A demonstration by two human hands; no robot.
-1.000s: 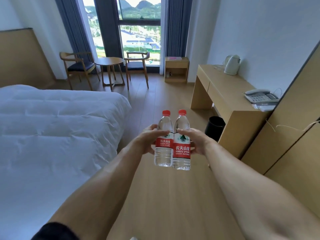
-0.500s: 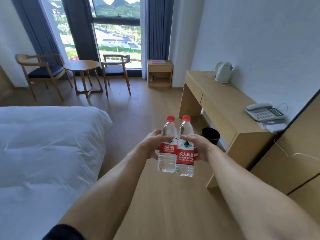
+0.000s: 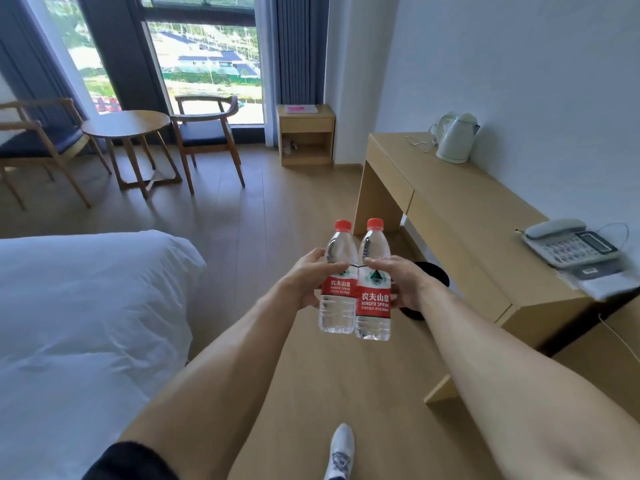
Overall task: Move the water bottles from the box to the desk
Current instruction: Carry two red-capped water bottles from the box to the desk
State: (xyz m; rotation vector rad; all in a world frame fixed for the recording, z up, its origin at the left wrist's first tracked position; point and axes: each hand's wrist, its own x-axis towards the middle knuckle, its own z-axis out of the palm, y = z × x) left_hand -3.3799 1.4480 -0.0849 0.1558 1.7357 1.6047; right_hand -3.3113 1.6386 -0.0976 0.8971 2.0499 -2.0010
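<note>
Head view, left to right: I see the white bed (image 3: 86, 323) filling the lower left. At centre my left hand (image 3: 308, 278) grips the left water bottle (image 3: 337, 289), touching the right water bottle (image 3: 374, 292) gripped by my right hand (image 3: 403, 284); both are upright, red-capped, above the floor. At right, the worktop (image 3: 460, 216) carries a kettle (image 3: 455, 138) and telephone (image 3: 571, 242).

I see a wooden desk (image 3: 460, 216) bearing a white kettle (image 3: 455, 140) and a telephone (image 3: 571, 244) on papers (image 3: 609, 284).
</note>
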